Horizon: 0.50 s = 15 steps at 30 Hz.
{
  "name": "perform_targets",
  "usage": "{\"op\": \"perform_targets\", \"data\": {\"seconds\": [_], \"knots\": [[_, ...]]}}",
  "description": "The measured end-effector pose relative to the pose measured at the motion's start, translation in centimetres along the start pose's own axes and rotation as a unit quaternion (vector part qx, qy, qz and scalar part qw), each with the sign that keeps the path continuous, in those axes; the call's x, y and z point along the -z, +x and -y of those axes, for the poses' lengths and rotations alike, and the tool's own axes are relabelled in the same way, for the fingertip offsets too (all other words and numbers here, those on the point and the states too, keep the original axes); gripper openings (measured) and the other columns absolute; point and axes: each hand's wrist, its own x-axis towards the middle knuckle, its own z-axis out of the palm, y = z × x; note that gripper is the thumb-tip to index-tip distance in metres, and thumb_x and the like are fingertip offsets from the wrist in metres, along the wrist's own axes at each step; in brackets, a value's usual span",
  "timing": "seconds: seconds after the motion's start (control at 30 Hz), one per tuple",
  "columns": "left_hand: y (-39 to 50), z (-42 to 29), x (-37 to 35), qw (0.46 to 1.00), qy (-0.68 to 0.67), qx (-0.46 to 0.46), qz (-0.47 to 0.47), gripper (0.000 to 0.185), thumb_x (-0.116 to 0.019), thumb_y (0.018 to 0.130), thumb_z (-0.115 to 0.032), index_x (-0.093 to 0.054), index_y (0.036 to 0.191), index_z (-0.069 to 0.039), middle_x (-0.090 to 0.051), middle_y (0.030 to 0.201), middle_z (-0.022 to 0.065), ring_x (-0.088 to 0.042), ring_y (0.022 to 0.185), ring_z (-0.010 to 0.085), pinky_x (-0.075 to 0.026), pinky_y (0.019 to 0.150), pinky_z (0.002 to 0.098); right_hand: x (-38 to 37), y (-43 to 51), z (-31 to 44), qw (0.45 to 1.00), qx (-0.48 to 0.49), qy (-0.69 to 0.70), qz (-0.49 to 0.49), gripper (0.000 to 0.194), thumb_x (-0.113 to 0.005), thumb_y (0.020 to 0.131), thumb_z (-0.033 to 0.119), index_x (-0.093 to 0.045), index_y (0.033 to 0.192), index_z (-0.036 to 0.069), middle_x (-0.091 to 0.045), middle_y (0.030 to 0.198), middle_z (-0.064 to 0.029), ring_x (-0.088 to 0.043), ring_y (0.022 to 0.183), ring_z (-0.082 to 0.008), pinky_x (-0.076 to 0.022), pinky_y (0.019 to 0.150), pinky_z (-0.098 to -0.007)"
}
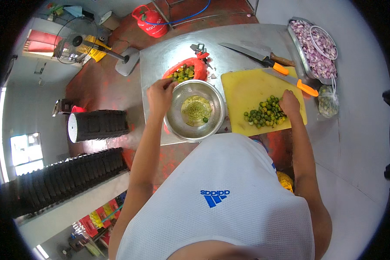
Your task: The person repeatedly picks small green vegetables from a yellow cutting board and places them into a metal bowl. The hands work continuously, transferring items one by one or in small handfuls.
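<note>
My left hand (pixel 160 98) is at the left rim of a stainless steel bowl (pixel 219 112), its fingertips bunched beside a red plastic bag (pixel 200 70) of squeezed-looking citrus pieces (pixel 183 74). Whether anything sits between those fingers is hidden. Inside the bowl is a pale yellow-green area with many small seeds or holes (pixel 196 110), and one small green citrus piece (pixel 205 120) rests at its edge. My right hand (pixel 290 103) touches the right side of a pile of small green citrus (pixel 266 112), some cut, on a yellow cutting board (pixel 242 87). Its curled fingers hide any piece held.
Two orange-handled knives (pixel 247 51) (pixel 291 79) lie by the board, one partly over it. Beyond are a wooden handle (pixel 281 59), a metal tray of chopped onions (pixel 312 48) and a knotted plastic bag (pixel 328 102). A fan (pixel 123 60) and red gas cylinder (pixel 151 24) stand past the steel table (pixel 178 42).
</note>
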Motion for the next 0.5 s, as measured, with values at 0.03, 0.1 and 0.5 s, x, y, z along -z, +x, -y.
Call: {"op": "perform_targets", "data": {"seconds": [0.03, 0.1, 0.5], "knots": [[0.8, 0.5, -0.2, 1.000, -0.002, -0.012, -0.007, 0.027, -0.081, 0.092, -0.025, -0.082, 0.111, -0.006, -0.081, 0.101, 0.0151, -0.079, 0.089, 0.0277, -0.060, 0.081, 0.0380, 0.5, 0.1, -0.1, 1.000, 0.001, 0.008, 0.012, 0.032, -0.078, 0.087, 0.020, -0.068, 0.109, 0.000, -0.070, 0.117, -0.0192, -0.070, 0.111, -0.0389, -0.0589, 0.093, -0.0506], [2.3, 1.2, -0.4, 1.000, 0.003, -0.015, -0.013, 0.027, -0.081, 0.091, -0.020, -0.081, 0.113, -0.006, -0.080, 0.102, 0.0172, -0.079, 0.085, 0.0298, -0.060, 0.079, 0.0402, 1.8, -0.1, 0.0, 1.000, 0.013, 0.011, 0.019, 0.033, -0.079, 0.088, 0.023, -0.068, 0.109, 0.001, -0.070, 0.114, -0.0194, -0.071, 0.108, -0.0386, -0.0582, 0.091, -0.0504], [-7.4, -7.4, -2.9, 0.964, -0.086, -0.240, 0.080, 0.029, -0.080, 0.085, -0.004, -0.081, 0.113, -0.010, -0.078, 0.103, 0.0115, -0.077, 0.083, 0.0288, -0.062, 0.075, 0.0387, 6.8, -6.3, 23.8, 0.843, 0.172, 0.502, 0.086, 0.039, -0.090, 0.083, 0.033, -0.071, 0.089, 0.000, -0.070, 0.079, -0.0108, -0.064, 0.071, -0.0195, -0.0529, 0.069, -0.0370]]}}
